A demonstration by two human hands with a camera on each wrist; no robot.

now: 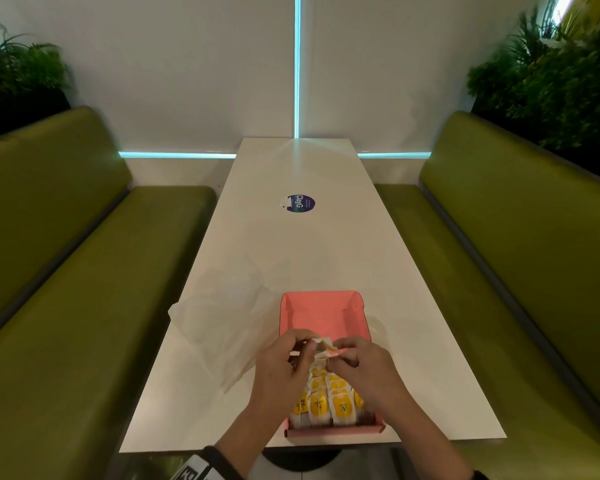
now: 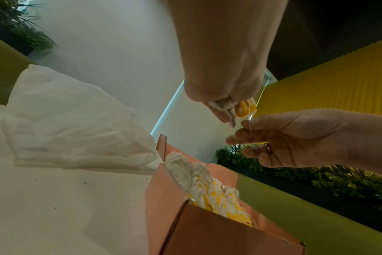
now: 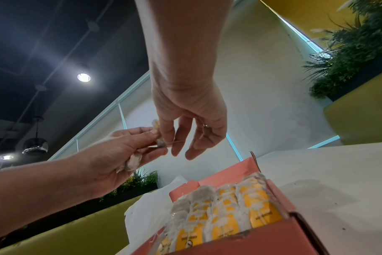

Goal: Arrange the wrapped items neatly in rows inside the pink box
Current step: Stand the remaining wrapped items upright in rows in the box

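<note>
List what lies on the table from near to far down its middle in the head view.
Rows of wrapped items in the pink box → both hands, left hand and right hand, holding one wrapped item → the box's bare far end → round blue sticker.

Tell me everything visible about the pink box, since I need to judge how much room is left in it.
The pink box is an open, shallow cardboard tray with folded corner flaps, lying flat near the table's near edge. Its near half holds rows of white-and-yellow wrapped items standing on edge; its far half is bare. A clear plastic bag lies against its left side. Both hands hover above it, not touching.
</note>
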